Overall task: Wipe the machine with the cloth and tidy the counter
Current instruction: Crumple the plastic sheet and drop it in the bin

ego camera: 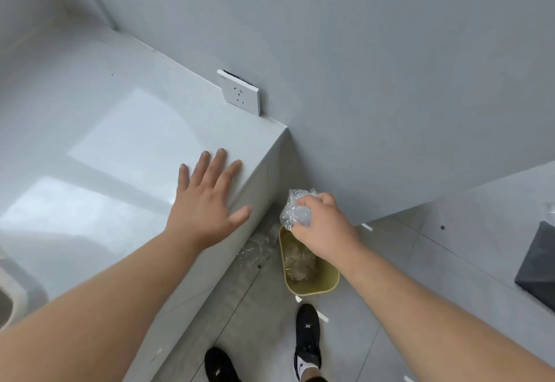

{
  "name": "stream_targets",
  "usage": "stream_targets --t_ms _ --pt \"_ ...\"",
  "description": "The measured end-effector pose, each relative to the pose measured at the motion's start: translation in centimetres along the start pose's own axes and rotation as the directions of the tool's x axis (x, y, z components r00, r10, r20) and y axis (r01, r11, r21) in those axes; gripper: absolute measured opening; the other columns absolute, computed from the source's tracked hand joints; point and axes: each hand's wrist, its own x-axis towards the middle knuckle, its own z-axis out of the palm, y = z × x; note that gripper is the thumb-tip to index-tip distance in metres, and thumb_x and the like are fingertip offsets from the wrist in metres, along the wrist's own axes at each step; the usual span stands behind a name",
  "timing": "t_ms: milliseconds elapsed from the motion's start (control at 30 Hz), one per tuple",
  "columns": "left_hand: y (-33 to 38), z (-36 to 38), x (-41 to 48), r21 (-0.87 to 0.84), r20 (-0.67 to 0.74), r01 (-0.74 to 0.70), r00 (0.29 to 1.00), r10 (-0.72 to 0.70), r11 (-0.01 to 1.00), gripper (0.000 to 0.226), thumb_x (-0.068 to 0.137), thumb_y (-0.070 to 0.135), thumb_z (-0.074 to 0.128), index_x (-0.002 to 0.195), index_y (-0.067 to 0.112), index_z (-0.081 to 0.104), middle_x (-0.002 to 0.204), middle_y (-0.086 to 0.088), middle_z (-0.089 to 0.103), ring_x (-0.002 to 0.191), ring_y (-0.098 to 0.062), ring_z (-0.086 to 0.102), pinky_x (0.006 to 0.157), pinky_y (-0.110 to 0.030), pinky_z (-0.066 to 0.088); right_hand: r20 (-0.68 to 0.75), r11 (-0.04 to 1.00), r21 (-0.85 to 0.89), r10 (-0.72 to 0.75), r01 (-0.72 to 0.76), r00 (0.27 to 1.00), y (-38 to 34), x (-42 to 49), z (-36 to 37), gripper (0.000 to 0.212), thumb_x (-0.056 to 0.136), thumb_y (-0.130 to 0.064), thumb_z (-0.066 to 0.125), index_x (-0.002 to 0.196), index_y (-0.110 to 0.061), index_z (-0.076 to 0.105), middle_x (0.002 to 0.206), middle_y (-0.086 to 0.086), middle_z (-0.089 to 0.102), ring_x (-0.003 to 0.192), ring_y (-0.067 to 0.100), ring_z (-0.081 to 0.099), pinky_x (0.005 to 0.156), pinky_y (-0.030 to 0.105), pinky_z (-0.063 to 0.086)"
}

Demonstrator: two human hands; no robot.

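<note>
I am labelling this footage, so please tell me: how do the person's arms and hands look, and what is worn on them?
Both forearms are bare up to the frame edge, with no sleeves in view. The left hand and the right hand wear no gloves. No rings, watch or bracelets are visible on either, and I see no markings.

The dark cloth (537,267) is cut off at the right edge.

No legible text, label, brand name or number was found, small white emblems on the black shoes (307,340) were too blurred to read, wall socket (240,93) face bore no readable marking.
</note>
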Motion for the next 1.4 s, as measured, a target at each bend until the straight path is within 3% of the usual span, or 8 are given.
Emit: stream_targets --t_ms 200,400,567,867,967,1100,1400 --pt "-0.6 1.6 0.2 0.01 -0.096 -0.005 0.995 0.006 1.0 0.081 0.091 0.071 0.042 0.16 0.031 0.027 0.173 -0.002 0.017 0.16 -0.028 0.007 0.126 -0.061 0.011 0.066 0.994 -0.077 0.077 -0.072 0.995 5.4 3.9 6.7 0.044 0.094 -0.016 0.057 0.134 -0.035 0.054 0.144 -0.002 0.048 0.093 0.026 0.064 0.081 0.038 0.056" --pt "-0.8 1.8 0.1 -0.007 -0.106 0.007 0.994 -0.007 1.0 0.081 0.091 0.071 0.042 0.159 0.031 0.029 0.173 -0.003 0.019 0.16 -0.028 0.009 0.127 -0.06 0.01 0.049 0.968 -0.221 0.135 -0.121 0.99 9.7 7.5 13.1 0.053 0.094 -0.019 0.061 0.144 -0.026 0.047 0.147 0.004 0.055 0.124 0.033 0.049 0.1 0.039 0.046" --pt "-0.8 2.2 0.3 -0.019 -0.113 -0.003 0.994 0.001 1.0 0.08 0.092 0.073 0.04 0.16 0.032 0.028 0.173 -0.002 0.019 0.16 -0.028 0.008 0.127 -0.06 0.009 0.067 0.95 -0.265 0.189 -0.166 0.98 12.3 9.9 16.1 0.065 0.091 -0.019 0.066 0.151 -0.028 0.044 0.159 0.007 0.041 0.128 0.037 0.047 0.105 0.044 0.045" --pt "-1.1 2.3 0.2 -0.029 -0.151 -0.013 0.989 0.009 0.999 0.081 0.092 0.075 0.038 0.16 0.031 0.032 0.172 -0.004 0.023 0.159 -0.029 0.014 0.126 -0.061 0.013 0.18 0.898 -0.405 0.263 -0.172 0.948 13.5 11.8 19.3 0.092 0.085 -0.015 0.073 0.161 -0.021 0.021 0.172 0.013 0.01 0.136 0.045 0.046 0.108 0.045 0.049" --pt "-1.1 2.2 0.3 -0.033 -0.146 -0.011 0.989 0.006 0.999 0.081 0.092 0.074 0.039 0.16 0.031 0.032 0.173 -0.003 0.022 0.16 -0.028 0.013 0.127 -0.061 0.012 0.211 0.888 -0.432 0.267 -0.155 0.94 13.6 11.5 19.7 0.097 0.088 -0.02 0.072 0.164 -0.024 0.011 0.173 0.012 0.005 0.142 0.042 0.042 0.113 0.045 0.045" --pt "-1.0 2.0 0.3 -0.038 -0.136 -0.009 0.991 0.004 0.999 0.081 0.091 0.074 0.039 0.16 0.031 0.032 0.173 -0.003 0.021 0.16 -0.028 0.012 0.127 -0.061 0.011 0.207 0.896 -0.418 0.258 -0.153 0.944 13.2 11.2 19.4 0.095 0.091 -0.03 0.069 0.164 -0.023 0.009 0.172 0.008 0.014 0.138 0.04 0.043 0.112 0.045 0.045" --pt "-0.9 1.7 0.2 -0.013 -0.118 -0.015 0.993 0.014 1.0 0.083 0.092 0.075 0.037 0.162 0.031 0.029 0.173 -0.005 0.019 0.161 -0.029 0.009 0.126 -0.062 0.011 0.17 0.892 -0.449 0.136 -0.046 0.976 11.2 9.9 14.8 0.092 0.084 -0.056 0.065 0.161 -0.026 0.024 0.169 0.008 0.025 0.152 0.04 0.026 0.122 0.051 0.03"
